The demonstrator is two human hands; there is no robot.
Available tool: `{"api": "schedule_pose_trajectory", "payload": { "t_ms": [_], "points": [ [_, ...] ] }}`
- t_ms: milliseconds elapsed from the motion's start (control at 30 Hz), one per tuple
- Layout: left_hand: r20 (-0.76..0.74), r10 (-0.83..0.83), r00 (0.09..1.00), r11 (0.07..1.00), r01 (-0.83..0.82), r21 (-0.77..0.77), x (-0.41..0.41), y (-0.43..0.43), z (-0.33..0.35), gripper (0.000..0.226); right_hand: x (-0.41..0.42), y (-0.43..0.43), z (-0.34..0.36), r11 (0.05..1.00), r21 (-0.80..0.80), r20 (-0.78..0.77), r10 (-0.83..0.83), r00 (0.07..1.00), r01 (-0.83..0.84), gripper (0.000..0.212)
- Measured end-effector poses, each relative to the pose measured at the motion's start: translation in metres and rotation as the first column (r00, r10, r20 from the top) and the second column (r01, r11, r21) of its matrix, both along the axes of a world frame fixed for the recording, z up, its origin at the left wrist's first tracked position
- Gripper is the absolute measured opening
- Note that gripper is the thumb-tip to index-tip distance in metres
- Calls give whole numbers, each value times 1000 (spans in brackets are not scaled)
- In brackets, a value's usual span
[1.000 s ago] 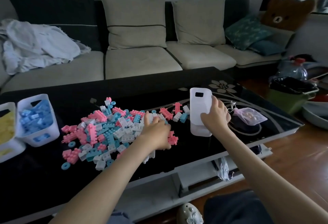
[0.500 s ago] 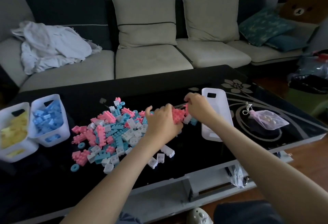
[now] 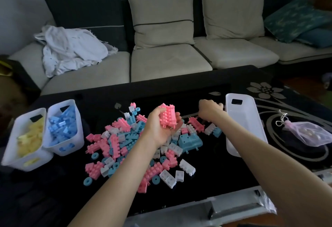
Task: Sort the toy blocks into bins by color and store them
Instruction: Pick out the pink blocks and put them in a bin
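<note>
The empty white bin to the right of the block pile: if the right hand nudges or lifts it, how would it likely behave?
The empty white bin looks thin-walled and translucent, so probably light and a bit flexible. It stands on the glossy black table, so a nudge from the right hand beside it would likely slide it rather than tip it. Its handle cutout should give an easy hold.

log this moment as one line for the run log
left hand: holding pink blocks above pile | right hand: closed beside empty white bin | yellow bin, blue bin: filled

We see from one head-worn camera, angled forward and down over the black table (image 3: 206,187), sofa (image 3: 161,61) beyond.
</note>
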State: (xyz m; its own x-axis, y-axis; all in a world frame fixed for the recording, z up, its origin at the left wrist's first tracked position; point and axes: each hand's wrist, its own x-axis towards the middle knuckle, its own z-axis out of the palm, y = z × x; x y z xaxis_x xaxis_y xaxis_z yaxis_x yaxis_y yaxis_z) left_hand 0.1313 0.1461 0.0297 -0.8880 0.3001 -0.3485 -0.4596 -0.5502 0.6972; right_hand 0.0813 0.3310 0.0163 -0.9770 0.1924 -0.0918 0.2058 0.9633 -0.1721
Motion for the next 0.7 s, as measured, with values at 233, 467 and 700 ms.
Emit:
{"api": "schedule_pose_trajectory", "payload": {
  "t_ms": [233,467,700],
  "points": [
    [54,-49,997,994,54,-92,-4,12,-8,8,6,-14,5,988,-28,112,154,982,-152,32],
    [94,10,995,993,1,-116,-6,8,-14,20,17,-21,11,990,-105,183,113,977,-95,41],
    [136,57,989,987,-36,-154,0,8,-10,28,18,-17,5,977,-213,155,65,986,-31,88]
  ]
}}
